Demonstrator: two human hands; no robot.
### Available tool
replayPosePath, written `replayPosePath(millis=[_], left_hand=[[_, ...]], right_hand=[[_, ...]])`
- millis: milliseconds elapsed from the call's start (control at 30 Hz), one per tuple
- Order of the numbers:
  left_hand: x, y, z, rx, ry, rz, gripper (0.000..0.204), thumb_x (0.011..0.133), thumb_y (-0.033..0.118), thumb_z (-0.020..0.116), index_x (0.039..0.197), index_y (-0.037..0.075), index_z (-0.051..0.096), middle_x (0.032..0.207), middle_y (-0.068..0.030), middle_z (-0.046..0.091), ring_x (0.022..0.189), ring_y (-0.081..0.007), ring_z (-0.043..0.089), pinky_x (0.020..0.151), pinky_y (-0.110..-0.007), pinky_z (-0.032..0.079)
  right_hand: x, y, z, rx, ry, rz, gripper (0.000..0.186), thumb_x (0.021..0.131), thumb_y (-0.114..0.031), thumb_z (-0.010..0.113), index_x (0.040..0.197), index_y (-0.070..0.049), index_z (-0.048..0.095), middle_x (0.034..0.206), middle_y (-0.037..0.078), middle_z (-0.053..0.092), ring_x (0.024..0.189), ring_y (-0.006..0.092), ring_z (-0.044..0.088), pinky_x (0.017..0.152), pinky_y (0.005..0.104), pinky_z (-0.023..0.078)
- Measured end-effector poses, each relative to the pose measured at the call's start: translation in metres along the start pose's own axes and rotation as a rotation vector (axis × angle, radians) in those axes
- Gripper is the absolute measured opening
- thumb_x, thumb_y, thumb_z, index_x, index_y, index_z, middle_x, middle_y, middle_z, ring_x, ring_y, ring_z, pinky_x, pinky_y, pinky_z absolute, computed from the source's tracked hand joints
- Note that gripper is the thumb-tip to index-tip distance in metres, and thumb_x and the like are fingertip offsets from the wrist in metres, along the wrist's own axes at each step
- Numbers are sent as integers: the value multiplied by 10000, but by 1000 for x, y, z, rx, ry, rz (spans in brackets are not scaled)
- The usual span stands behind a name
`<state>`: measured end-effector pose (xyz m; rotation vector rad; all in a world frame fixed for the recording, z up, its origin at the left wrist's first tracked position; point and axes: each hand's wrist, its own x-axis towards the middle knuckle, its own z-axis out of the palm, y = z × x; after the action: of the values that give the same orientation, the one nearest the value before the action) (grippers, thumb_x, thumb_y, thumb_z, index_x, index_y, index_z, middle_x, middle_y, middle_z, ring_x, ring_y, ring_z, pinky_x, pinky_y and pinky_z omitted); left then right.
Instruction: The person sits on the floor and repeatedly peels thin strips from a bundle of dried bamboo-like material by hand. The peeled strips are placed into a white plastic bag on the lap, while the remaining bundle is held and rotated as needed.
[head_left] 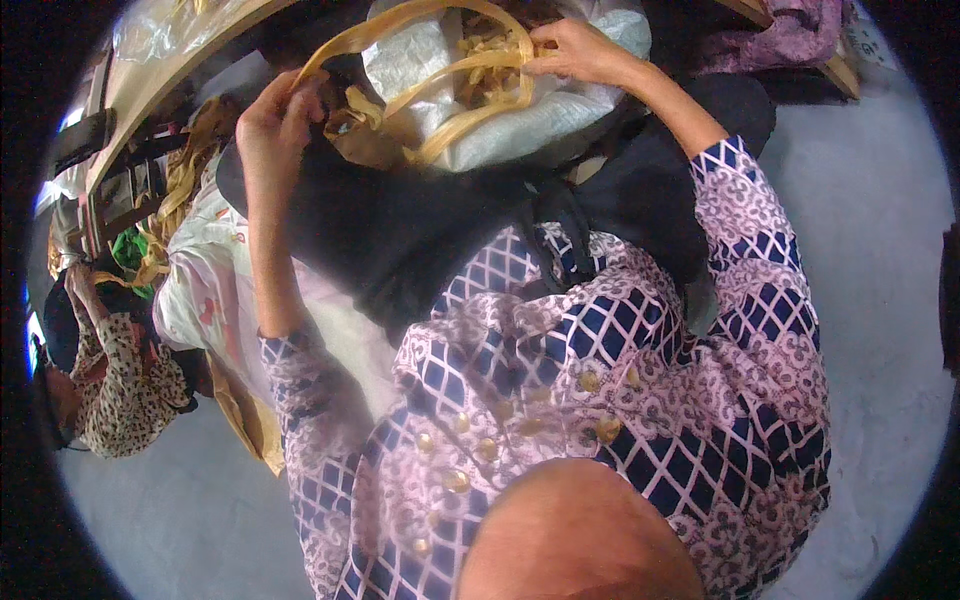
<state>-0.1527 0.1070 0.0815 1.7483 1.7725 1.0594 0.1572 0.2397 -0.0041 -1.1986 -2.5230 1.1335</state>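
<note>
A long, flat tan-yellow strip (370, 38) loops between my hands above my lap; I cannot tell its material. My left hand (272, 125) is closed on the strip at the left end of the loop, its fingers slightly blurred. On the other side, my right hand (582, 52) pinches the strip between thumb and fingers. Beneath the loop an open white woven sack (530, 138) rests by my knees. Crumpled tan strips (490, 75) show in its mouth, partly hidden by the held strip.
A wooden table edge (165, 85) curves along the upper left. Below it, a white printed bag (205, 285) bulges beside my left leg. Another person in a spotted top (130, 400) sits at the far left, handling tan strips. Purple cloth (775, 45) lies at the upper right.
</note>
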Motion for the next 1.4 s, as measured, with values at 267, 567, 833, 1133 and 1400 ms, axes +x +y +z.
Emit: replayPosePath(millis=[267,567,833,1133,1400], left_hand=[[13,85,52,-142,-68,313,239,852,63,505,1074,4,572,776,-54,621,666,-116,563,612,-230,462],[-11,117,69,-441,-482,534,212,756,19,609,968,20,618,778,-108,642,682,-211,622,654,-279,489],[-15,52,151,-84,-390,308,210,797,77,553,1000,49,604,767,-144,624,663,-259,608,611,-342,480],[25,31,230,15,-223,431,158,788,144,523,895,51,592,737,-196,599,708,-369,585,599,-438,453],[64,-44,252,327,-305,183,341,788,331,538,1072,147,582,1065,-90,573,998,-238,511,847,-402,376]], right_hand=[[0,44,13,-107,112,-264,174,725,-50,553,888,-54,611,767,155,609,742,316,588,700,400,462],[14,20,12,-176,259,-198,192,774,-161,539,923,-113,651,741,155,601,718,285,585,672,388,444],[-8,22,16,-515,257,-116,219,748,-147,569,952,-72,596,810,159,612,804,355,591,716,445,461],[-8,-15,-32,-169,223,-61,184,779,-189,560,933,-97,602,764,155,604,716,335,591,629,402,460],[-16,-54,-34,-408,404,-269,149,768,-231,570,864,-118,588,724,139,602,713,338,592,610,445,460]])
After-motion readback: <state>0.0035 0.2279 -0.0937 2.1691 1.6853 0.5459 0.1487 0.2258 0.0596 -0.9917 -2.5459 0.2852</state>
